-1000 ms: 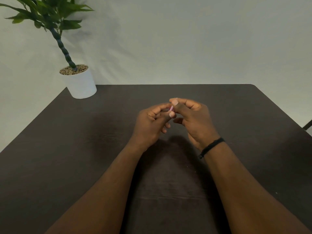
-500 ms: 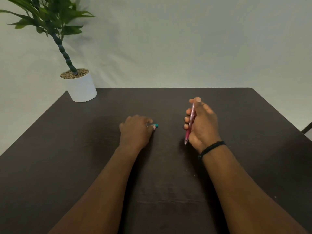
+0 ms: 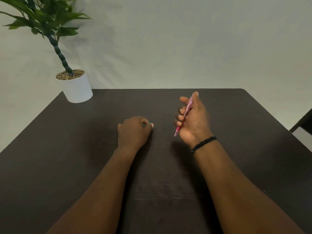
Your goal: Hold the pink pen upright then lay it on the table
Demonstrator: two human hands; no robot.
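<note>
My right hand grips a pink pen above the dark table, the pen's tip pointing down toward me and my thumb near its top end. A black band circles that wrist. My left hand rests on the table with its fingers curled over a small teal thing, of which only a sliver shows at the fingertips. The two hands are a hand's width apart.
A white pot with pebbles and a green leafy plant stands at the table's far left corner. A pale wall is behind. A dark chair part shows past the table's right edge.
The hands were together at the middle, both on the pink pen. They have drawn apart: the right keeps the pen, the left has dropped to the table with the teal piece.
</note>
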